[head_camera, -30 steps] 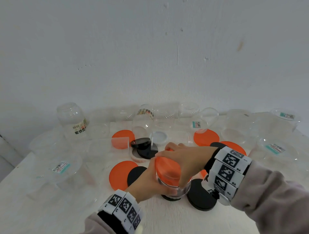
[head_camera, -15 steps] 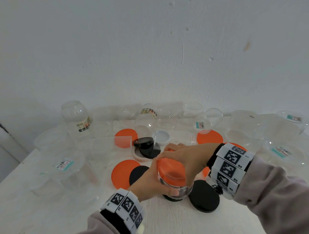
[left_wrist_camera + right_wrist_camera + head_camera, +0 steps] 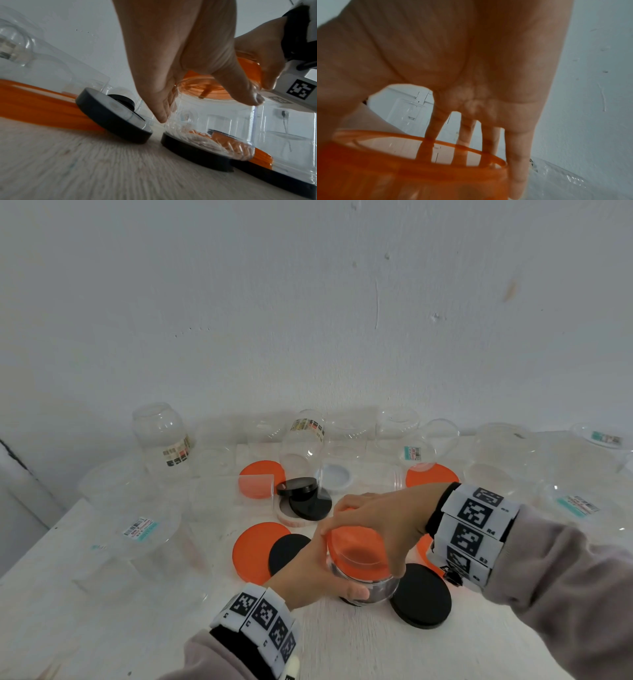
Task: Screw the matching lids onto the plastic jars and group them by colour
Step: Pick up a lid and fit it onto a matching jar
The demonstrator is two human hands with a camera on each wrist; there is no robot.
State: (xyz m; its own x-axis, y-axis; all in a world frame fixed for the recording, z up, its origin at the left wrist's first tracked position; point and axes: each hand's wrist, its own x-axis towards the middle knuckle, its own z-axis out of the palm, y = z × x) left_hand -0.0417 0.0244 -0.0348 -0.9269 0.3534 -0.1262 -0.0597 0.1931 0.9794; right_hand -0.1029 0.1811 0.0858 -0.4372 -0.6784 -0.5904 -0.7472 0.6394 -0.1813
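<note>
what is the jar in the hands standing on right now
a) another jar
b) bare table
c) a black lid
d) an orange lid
c: in the left wrist view the clear jar sits on a black lid on the table, while the left hand holds its side and the right hand grips the orange lid on top.

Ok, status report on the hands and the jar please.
Left hand grips jar. Right hand grips orange lid on jar's mouth. Jar sits on a black lid; loose lids close around.
</note>
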